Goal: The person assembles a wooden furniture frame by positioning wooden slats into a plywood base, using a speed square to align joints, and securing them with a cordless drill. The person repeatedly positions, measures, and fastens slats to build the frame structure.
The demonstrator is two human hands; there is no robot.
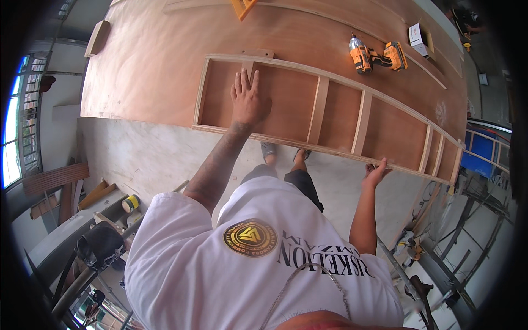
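Note:
A long, shallow wooden frame [357, 121] with several crosspieces lies on the plywood-topped table, its near rail sticking out past the table's edge at the right. My left hand [250, 102] rests palm down over the crosspiece near the frame's left end, fingers spread and nothing gripped. At the near rail, right of the middle, my right hand [375, 172] grips the frame's edge. Part of its fingers is hidden beneath the rail.
Beyond the frame lies an orange and black cordless driver [377, 55]. A small white box [421, 40] stands at the far right, and an orange triangular tool [242, 7] at the far edge of view. Left below are wood offcuts and a can [131, 203].

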